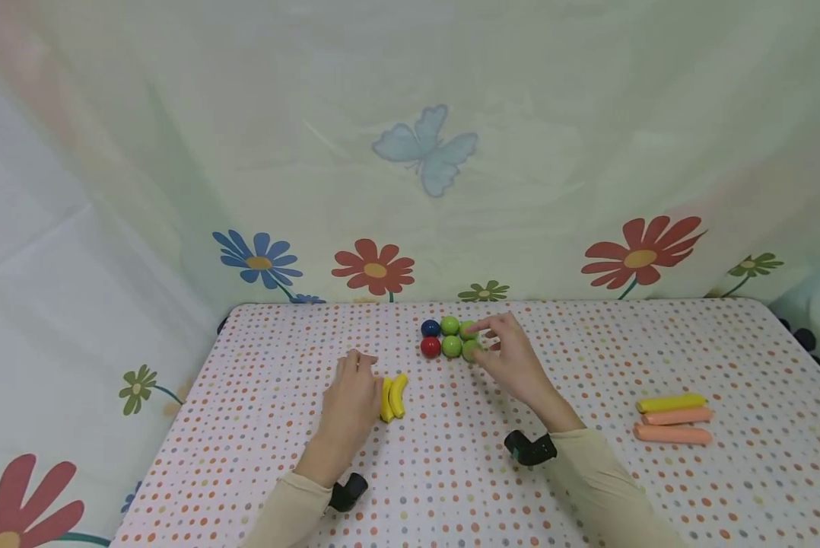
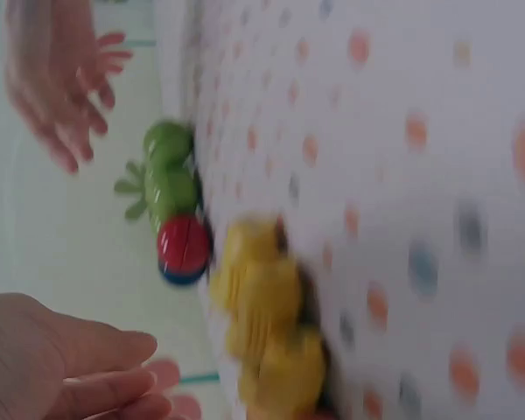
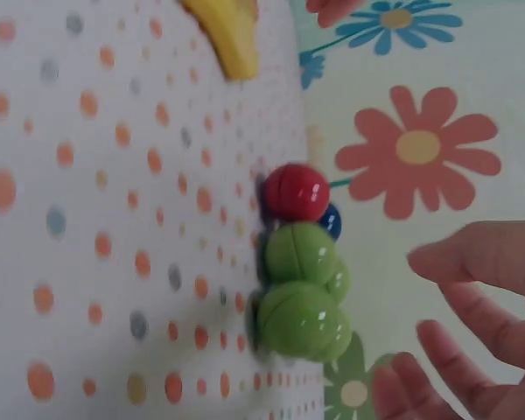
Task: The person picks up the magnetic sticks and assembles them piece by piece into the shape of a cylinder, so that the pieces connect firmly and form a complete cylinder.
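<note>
Toy bananas (image 1: 397, 396) lie side by side on the table, partly hidden by my left hand (image 1: 350, 403) in the head view. That hand hovers beside them with loosely bent fingers, and the left wrist view shows a gap between its fingers and the yellow bananas (image 2: 267, 306). Glossy balls stand in two short rows: a blue ball (image 1: 430, 328), a red ball (image 1: 430, 347) and several green balls (image 1: 452, 347). Over the green end is my right hand (image 1: 513, 361), its fingers spread. In the right wrist view this hand (image 3: 481, 324) is apart from the green balls (image 3: 302, 319).
On the right of the dotted tabletop (image 1: 246, 457) lie a yellow stick (image 1: 672, 403) and two orange-pink sticks (image 1: 673, 434). A flowered curtain (image 1: 519, 190) hangs behind the table's back edge. Each wrist wears a black camera (image 1: 530, 448).
</note>
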`<state>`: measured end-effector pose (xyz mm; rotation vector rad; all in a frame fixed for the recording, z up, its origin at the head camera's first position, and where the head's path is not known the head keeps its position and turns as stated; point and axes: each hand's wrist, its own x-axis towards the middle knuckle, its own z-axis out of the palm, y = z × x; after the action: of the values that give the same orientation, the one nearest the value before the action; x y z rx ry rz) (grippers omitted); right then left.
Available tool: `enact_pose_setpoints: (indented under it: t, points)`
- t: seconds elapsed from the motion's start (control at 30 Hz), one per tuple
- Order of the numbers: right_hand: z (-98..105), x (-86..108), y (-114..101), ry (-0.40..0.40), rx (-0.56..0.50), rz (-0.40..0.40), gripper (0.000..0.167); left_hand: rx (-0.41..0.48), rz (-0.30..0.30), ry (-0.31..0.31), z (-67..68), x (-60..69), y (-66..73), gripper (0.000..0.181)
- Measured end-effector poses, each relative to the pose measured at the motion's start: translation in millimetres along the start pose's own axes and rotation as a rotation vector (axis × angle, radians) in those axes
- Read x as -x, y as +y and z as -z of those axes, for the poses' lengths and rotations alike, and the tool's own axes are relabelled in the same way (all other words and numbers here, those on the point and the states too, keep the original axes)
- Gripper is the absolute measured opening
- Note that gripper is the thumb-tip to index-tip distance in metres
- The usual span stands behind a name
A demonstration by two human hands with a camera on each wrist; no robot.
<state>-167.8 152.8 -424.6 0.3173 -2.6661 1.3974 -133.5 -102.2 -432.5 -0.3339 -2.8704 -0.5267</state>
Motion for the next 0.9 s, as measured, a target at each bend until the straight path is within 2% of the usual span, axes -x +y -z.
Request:
enact_pose_setpoints:
  t: [0.13, 0.27, 0.37, 0.5, 0.6, 0.73, 0.9]
  points:
    - [-2.3, -10.3, 7.2, -0.058, 0.062, -0.048, 0.032, -0.039, -0.088, -0.006, -15.7, -2.8, 17.6, 0.030]
    - [-11.0, -11.5, 13.4, -0.105, 0.114, -0.118, 0.033, -0.039, -0.136, -0.004, -26.2, -1.9, 26.8, 0.029]
    - [-15.7, -9.2, 17.2, -0.093, 0.129, -0.150, 0.030, 0.004, -0.126, -0.034, -28.9, -1.5, 30.7, 0.025]
    - [-18.3, -5.1, 20.2, -0.079, 0.130, -0.161, 0.027, 0.071, -0.091, -0.115, -28.5, 0.1, 33.6, 0.020]
    - [-17.2, -0.4, 21.9, -0.069, 0.114, -0.164, 0.030, 0.077, -0.088, -0.152, -29.7, 2.2, 34.9, 0.018]
    - [-12.9, 8.1, 21.2, -0.062, 0.086, -0.176, 0.035, 0.075, -0.090, -0.154, -31.4, 3.6, 36.1, 0.017]
    - [-5.0, 20.1, 15.9, -0.057, 0.081, -0.203, 0.027, 0.080, -0.103, -0.156, -31.4, 3.0, 38.3, 0.019]
